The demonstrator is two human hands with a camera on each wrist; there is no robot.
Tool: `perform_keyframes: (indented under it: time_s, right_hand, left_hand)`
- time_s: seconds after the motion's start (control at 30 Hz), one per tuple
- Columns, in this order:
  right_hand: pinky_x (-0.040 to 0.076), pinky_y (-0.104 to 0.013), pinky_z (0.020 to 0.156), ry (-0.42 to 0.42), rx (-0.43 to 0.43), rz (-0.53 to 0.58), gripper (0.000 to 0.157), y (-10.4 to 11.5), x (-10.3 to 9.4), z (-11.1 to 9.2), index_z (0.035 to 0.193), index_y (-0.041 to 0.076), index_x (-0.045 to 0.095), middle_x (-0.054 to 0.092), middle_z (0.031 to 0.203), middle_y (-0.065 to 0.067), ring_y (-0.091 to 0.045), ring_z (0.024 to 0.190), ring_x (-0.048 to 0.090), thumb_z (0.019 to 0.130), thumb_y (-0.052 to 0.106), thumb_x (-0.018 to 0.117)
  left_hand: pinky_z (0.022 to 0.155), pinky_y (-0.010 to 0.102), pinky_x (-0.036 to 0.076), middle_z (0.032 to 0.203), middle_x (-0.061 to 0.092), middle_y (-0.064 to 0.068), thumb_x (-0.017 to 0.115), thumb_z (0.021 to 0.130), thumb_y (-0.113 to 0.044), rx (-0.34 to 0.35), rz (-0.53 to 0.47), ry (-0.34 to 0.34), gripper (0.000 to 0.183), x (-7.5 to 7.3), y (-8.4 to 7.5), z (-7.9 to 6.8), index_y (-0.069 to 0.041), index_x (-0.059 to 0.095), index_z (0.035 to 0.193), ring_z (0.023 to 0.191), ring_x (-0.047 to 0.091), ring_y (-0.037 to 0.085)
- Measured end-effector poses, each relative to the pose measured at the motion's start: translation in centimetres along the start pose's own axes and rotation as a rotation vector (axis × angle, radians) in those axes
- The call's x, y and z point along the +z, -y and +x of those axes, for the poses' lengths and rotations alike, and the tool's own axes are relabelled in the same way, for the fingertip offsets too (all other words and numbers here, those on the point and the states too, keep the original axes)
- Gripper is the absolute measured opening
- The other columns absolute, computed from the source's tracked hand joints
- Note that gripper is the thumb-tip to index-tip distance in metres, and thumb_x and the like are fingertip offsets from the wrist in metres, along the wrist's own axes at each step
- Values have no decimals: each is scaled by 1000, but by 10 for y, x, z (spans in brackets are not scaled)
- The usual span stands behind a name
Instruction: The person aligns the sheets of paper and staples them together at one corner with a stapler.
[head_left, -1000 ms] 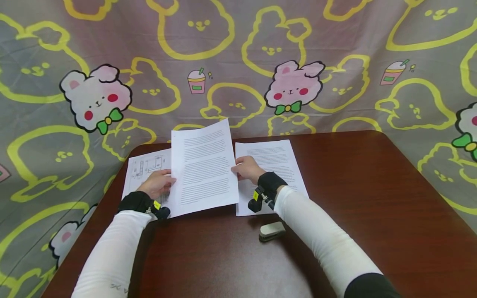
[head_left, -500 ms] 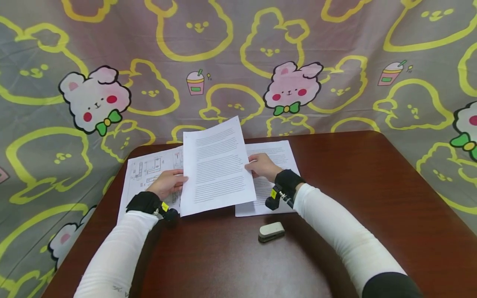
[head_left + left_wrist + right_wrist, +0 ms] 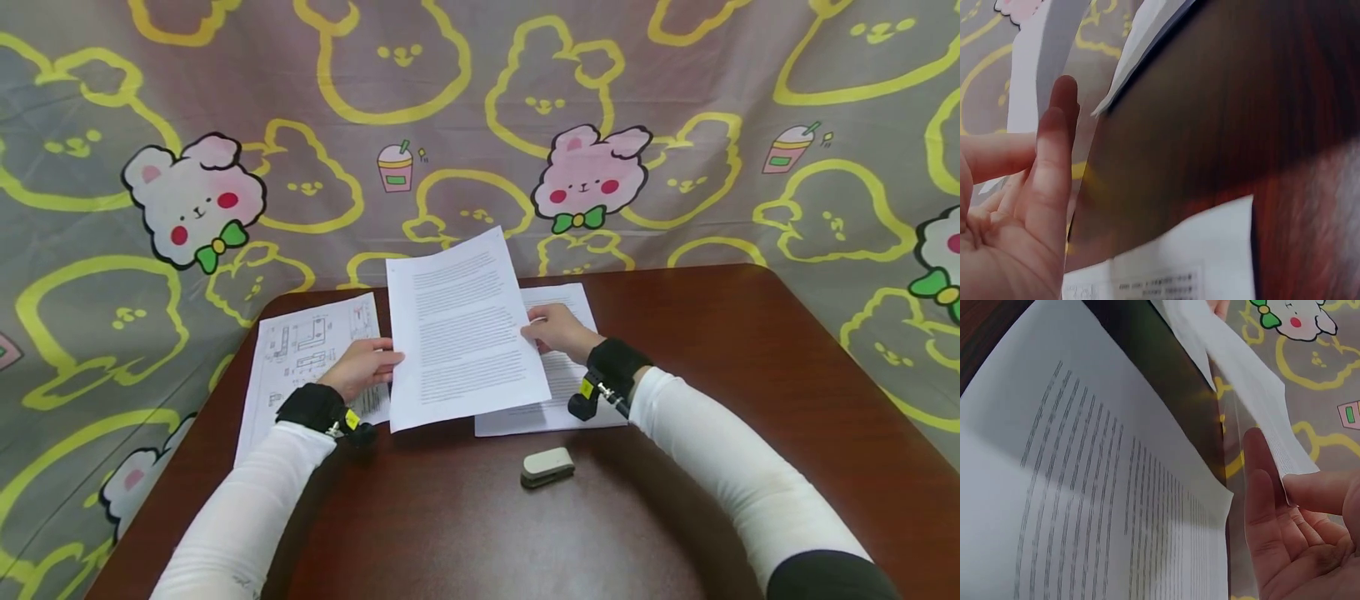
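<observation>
At the left of the brown worktop (image 3: 420,525) lies a drawing sheet (image 3: 288,358), line figures facing up. Over its right side the left hand (image 3: 360,368) pinches the left edge of a page (image 3: 465,333) between thumb and fingers. The page — dense with printed lines — is held up off the worktop, tilted, its top rising in view against the patterned curtain (image 3: 442,142). It may be more than one sheet; its thickness is hard to judge. A stapler (image 3: 547,467) rests nearer the person, touched by neither hand. Beyond it lies a text sheet (image 3: 558,373), partly hidden by the page. Above that sheet the right hand (image 3: 558,332) pinches the page's right edge — thumb against fingers.
</observation>
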State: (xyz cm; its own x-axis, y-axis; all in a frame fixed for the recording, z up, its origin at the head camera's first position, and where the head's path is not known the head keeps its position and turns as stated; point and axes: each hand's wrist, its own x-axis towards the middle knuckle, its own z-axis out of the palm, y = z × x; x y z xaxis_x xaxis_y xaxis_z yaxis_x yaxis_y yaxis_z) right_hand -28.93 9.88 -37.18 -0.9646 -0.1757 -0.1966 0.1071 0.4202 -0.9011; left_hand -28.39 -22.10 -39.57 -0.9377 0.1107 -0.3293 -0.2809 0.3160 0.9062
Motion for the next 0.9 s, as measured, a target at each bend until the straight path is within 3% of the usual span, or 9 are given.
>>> perform_keyframes:
  time_s: [0.27,0.73,0.9]
  right_hand:
    - [54,-31,74,-16,1,-43,35,-6,-14,-5,127,-6,55,64,108,-19,-20,82,61,95,7,60]
    - [54,-32,73,-28,31,-113,38,-29,-32,-19,128,-6,53,63,108,-20,-24,84,62,95,10,60]
    - [54,-33,74,-32,28,-120,41,-36,-39,-23,132,-7,50,62,111,-22,-26,87,63,96,11,59]
  left_hand:
    - [68,22,51,92,64,3,57,96,-5,71,-23,30,44,14,-1,1,13,44,134,74,61,8]
    - [70,24,53,108,65,19,58,96,-4,111,16,51,41,41,-12,4,15,48,131,77,63,12]
    - [68,24,53,105,66,18,58,95,-3,103,8,52,39,51,-15,7,15,50,129,75,63,12]
